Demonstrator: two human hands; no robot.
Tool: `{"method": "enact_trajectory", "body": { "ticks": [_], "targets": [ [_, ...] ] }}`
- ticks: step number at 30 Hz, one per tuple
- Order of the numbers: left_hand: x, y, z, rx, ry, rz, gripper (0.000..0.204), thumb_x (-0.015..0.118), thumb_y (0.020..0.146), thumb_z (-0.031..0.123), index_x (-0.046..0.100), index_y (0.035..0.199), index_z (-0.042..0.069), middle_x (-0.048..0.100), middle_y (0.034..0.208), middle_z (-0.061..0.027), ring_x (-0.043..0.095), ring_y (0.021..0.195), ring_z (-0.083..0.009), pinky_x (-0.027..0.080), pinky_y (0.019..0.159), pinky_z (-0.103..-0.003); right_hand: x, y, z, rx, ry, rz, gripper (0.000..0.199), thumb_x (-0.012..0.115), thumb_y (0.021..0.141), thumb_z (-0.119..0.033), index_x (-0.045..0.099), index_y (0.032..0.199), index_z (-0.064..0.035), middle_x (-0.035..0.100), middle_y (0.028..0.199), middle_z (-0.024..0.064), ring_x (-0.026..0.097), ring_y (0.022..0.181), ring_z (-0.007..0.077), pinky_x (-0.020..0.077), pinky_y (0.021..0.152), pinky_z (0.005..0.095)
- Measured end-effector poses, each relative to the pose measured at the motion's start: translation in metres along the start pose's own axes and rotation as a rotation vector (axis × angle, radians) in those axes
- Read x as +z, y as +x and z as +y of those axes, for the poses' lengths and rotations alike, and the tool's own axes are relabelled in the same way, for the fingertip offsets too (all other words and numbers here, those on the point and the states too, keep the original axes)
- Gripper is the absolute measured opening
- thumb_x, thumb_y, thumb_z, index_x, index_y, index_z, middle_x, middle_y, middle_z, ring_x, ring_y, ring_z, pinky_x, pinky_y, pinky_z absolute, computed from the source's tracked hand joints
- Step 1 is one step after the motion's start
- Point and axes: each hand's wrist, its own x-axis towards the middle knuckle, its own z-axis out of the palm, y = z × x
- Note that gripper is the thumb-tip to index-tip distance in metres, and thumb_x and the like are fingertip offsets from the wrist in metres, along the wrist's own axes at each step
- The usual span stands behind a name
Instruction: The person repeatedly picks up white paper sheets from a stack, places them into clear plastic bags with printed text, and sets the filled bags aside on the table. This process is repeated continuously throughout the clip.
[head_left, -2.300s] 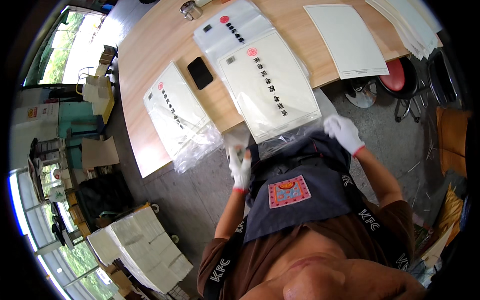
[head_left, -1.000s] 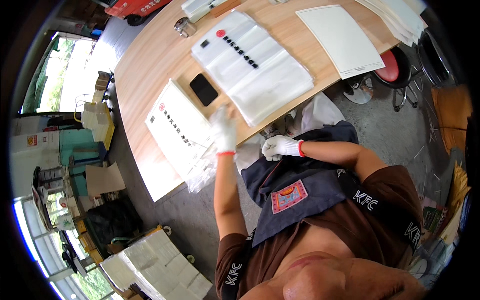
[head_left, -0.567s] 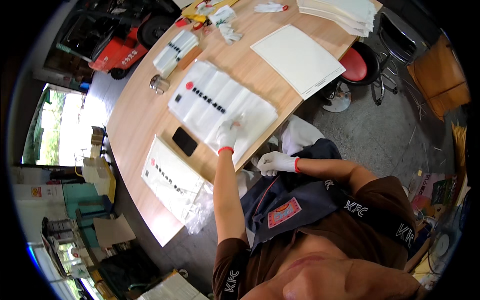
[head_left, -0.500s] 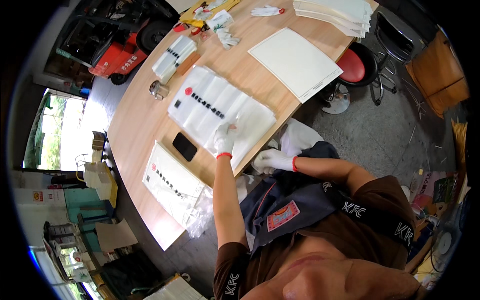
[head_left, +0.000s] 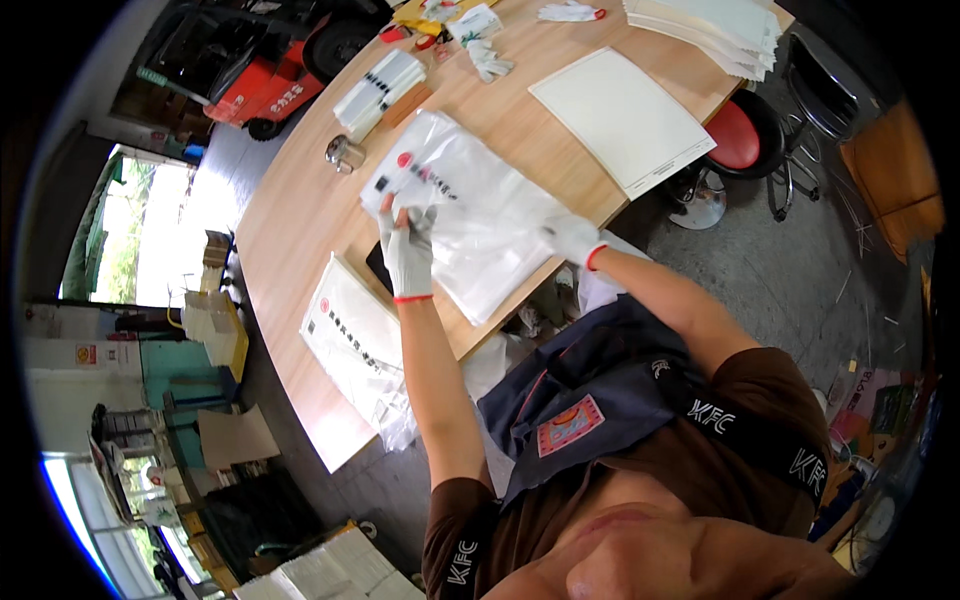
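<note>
A person's two white-gloved hands are at a stack of clear plastic bags (head_left: 492,222) lying flat on a wooden table (head_left: 283,240). Taking the bags as the dial's centre, twelve at the top, the left hand (head_left: 408,258) is between eight and nine o'clock, over the edge near the printed red mark. Two bare fingertips show, the fingers partly apart; whether any film is pinched between them cannot be told. The right hand (head_left: 574,240), blurred, is between three and four o'clock, at the near-right corner; its grip cannot be made out either.

A dark phone (head_left: 379,266), partly covered by the left hand, lies at eight o'clock; a filled packet (head_left: 345,318) between seven and eight; a white sheet (head_left: 625,120) at two; a metal cup (head_left: 345,155) at ten.

Each bag looks very light, limp and slick, likely to cling to its neighbour, crease easily and sag if held at one point. It is probably best taken singly by the rim, between bare fingertip and thumb, with a second hold at the opposite corner to keep it flat.
</note>
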Motion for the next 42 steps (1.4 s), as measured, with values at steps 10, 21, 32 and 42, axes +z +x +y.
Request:
{"method": "enact_trajectory", "body": {
  "ticks": [10,21,32,42],
  "targets": [
    [0.099,-0.053,-0.045,0.319,1.286,-0.345,0.027,0.052,0.082,-0.006,0.059,0.106,0.003,0.067,0.098,-0.0141,0.062,0.078,-0.0116,0.05,0.065,-0.03,-0.054,-0.009,-0.09,-0.159,0.437,0.144,0.028,0.051,0.089,-0.024,0.063,0.103,-0.003,0.066,0.098,0.0091,0.063,0.088,0.0251,0.0488,0.077,0.0372],
    [0.091,-0.12,-0.082,0.198,1.463,-0.43,0.018,0.058,0.087,0.006,0.063,0.103,0.008,0.065,0.093,-0.0177,0.065,0.084,-0.0306,0.051,0.071,-0.037,-0.038,-0.038,-0.026,-0.309,0.192,-0.282,0.028,0.055,0.084,-0.022,0.061,0.109,-0.0095,0.063,0.106,0.014,0.064,0.088,0.0282,0.049,0.078,0.0408],
    [0.042,-0.055,-0.143,-0.045,1.126,-0.393,0.023,0.056,0.088,0.005,0.062,0.109,0.003,0.068,0.092,-0.0132,0.065,0.085,-0.0195,0.05,0.076,-0.03,-0.122,-0.024,0.151,-0.044,-0.656,0.118,0.053,0.044,0.085,-0.011,0.037,0.137,-0.0173,0.033,0.143,0.0106,0.034,0.131,0.0296,0.0362,0.102,0.0477],
    [0.092,-0.035,-0.198,-0.817,0.283,0.045,0.039,0.059,0.087,0.012,0.05,0.123,0.0,0.062,0.106,-0.0114,0.063,0.088,-0.023,0.054,0.075,-0.033,-0.138,-0.116,0.04,-0.249,-0.061,-0.027,0.052,0.062,0.079,-0.036,0.052,0.123,-0.0086,0.055,0.119,0.0162,0.056,0.108,0.0333,0.0458,0.091,0.0441]
  ]
}}
